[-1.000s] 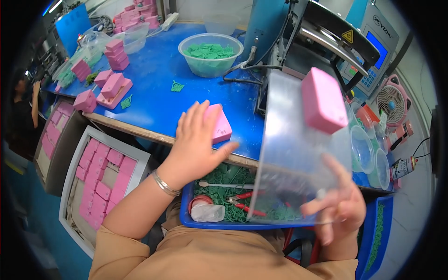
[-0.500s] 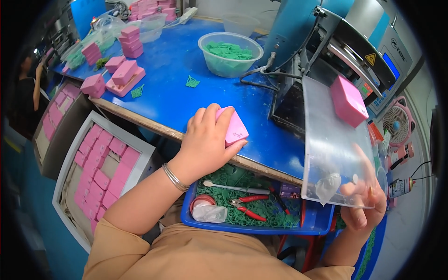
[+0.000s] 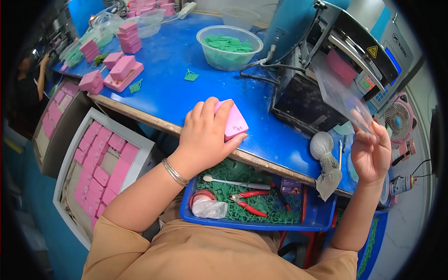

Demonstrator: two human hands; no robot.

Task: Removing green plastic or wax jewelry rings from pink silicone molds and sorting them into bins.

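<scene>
My left hand (image 3: 201, 133) wraps round a pink block (image 3: 237, 122) at the front edge of the blue tabletop. With its fingertips, my right hand (image 3: 372, 151) grips the near edge of a clear plastic sheet (image 3: 344, 99). The sheet is tilted, and its far end reaches into the opening of a press-like machine (image 3: 357, 44). On that far end sits another pink block (image 3: 341, 65), under the machine's upper plate and partly hidden by it. A green mesh-like plastic piece (image 3: 191, 75) lies on the table beyond my left hand.
A clear bowl (image 3: 224, 64) holds green pieces. Pink blocks (image 3: 122, 68) stand stacked at the left. A white-rimmed crate (image 3: 59, 186) holds more. Below the edge, a blue tray (image 3: 261, 224) contains red-handled cutters (image 3: 252, 210), a toothbrush and green scraps. A knotted pouch (image 3: 325, 158) hangs near the machine.
My right hand has moved up and away from me, carrying the sheet and its block into the machine. The pouch now shows uncovered. My left hand stays on its block.
</scene>
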